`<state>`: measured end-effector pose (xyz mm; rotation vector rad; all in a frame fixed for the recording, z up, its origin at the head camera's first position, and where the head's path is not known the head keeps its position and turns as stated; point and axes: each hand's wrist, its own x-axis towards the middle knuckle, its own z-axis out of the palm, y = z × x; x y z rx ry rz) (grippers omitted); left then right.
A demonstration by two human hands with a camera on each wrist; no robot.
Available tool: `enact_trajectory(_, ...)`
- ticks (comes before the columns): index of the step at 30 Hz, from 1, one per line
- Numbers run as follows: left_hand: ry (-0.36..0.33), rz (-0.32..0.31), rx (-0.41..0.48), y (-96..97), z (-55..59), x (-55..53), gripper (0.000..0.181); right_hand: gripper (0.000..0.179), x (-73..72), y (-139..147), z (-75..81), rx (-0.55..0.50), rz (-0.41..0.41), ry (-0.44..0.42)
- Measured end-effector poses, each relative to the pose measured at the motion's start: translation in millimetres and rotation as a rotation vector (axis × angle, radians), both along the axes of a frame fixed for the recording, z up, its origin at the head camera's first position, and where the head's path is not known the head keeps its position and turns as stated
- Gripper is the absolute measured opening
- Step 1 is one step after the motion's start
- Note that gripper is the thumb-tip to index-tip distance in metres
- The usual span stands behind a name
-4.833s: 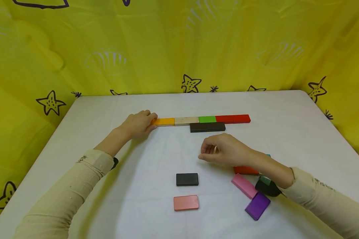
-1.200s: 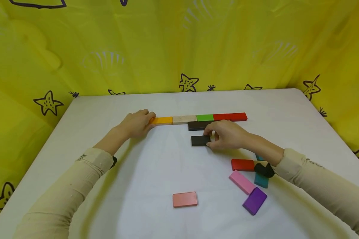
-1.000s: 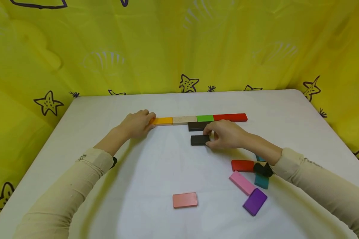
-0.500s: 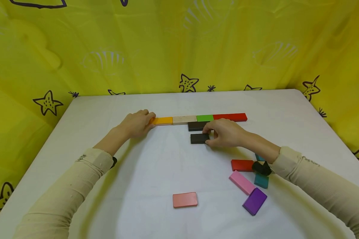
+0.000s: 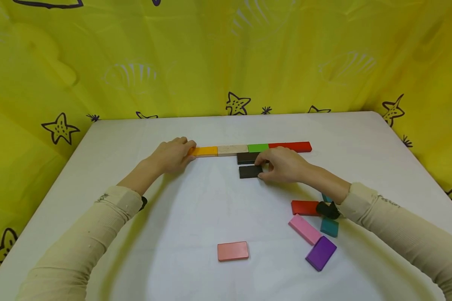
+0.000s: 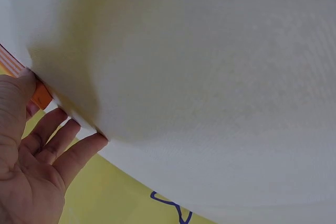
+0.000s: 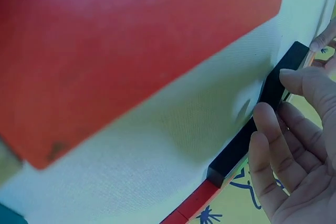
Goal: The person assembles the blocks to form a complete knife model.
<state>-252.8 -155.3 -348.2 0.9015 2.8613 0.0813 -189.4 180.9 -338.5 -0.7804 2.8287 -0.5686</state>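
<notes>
Currently, the right hand (image 5: 284,165) pinches a short black block (image 5: 249,172). The left hand (image 5: 172,156) grips an orange block (image 5: 206,151) by its end.

Gripped an orange block (image 6: 42,97) near the left edge with the left hand (image 6: 34,169), setting the thumb against it and reaching three fingers past its end, down by the rim of the white table (image 6: 210,103). Cast a soft shadow (image 6: 79,72) over the tabletop. Showed a striped strip (image 6: 9,62) beyond the thumb, too cut off to name. Showed yellow cloth (image 6: 100,192) below, with a dark blue line (image 6: 179,211) drawn across it.
</notes>
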Motion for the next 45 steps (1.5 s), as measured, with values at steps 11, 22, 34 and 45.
enact_trajectory(11,0.005,-0.002,0.000,-0.6,-1.1,0.0,0.035,0.029,1.2,-0.4,-0.8,0.010,-0.029,0.058)
enact_trajectory(22,-0.001,0.002,0.001,-0.9,-0.7,-0.6,0.035,0.027,-1.1,-1.6,0.9,-0.002,-0.037,0.054)
enact_trajectory(34,0.009,-0.004,0.005,-0.3,0.8,-1.3,0.035,0.028,-5.9,-2.5,2.5,-0.002,-0.045,0.035)
enact_trajectory(45,-0.001,-0.002,-0.007,-0.2,-0.3,-1.4,0.037,0.027,-7.8,-3.2,1.9,0.001,-0.053,0.029)
